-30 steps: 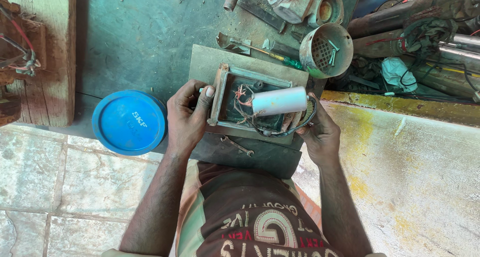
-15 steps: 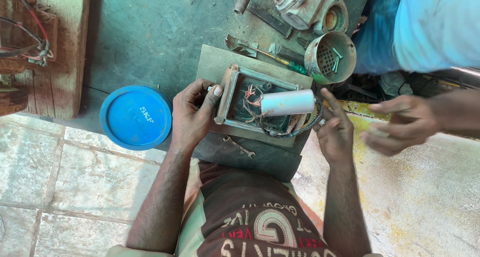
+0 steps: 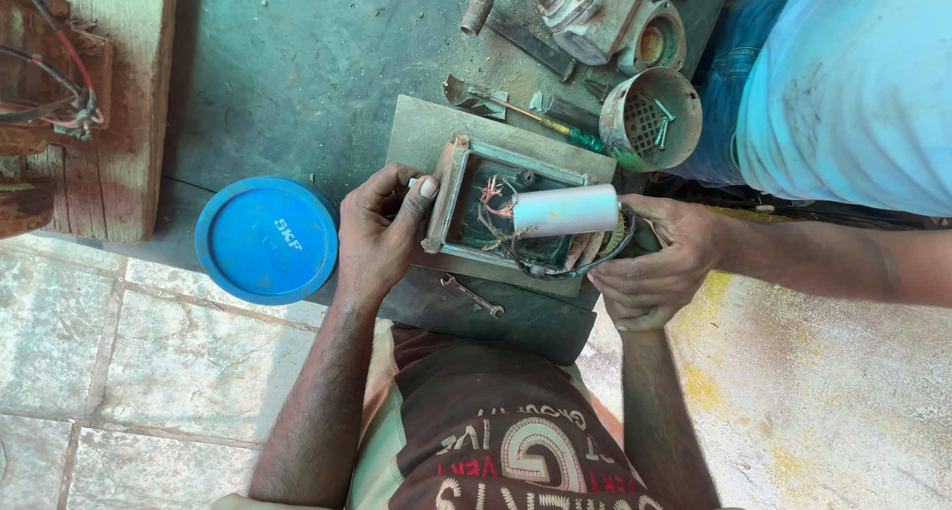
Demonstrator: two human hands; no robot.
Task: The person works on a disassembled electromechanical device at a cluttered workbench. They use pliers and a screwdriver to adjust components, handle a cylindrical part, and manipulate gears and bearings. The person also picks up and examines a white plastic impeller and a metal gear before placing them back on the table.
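Two hands steady an open metal box on a slab.
The left hand point(image 3: 382, 227) grips the box point(image 3: 506, 208) by its left wall; the right hand point(image 3: 635, 292) is mostly covered by a co-worker's hand point(image 3: 669, 242) at the right edge, grip unclear. A white cylinder point(image 3: 565, 211) lies across the box.

Single head-worn view, looking steeply down, close over lap and floor-level workspace

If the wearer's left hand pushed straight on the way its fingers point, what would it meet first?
The left hand already grips the metal box by its left edge; pushing rightward it would meet that wall, then probably the wires inside.
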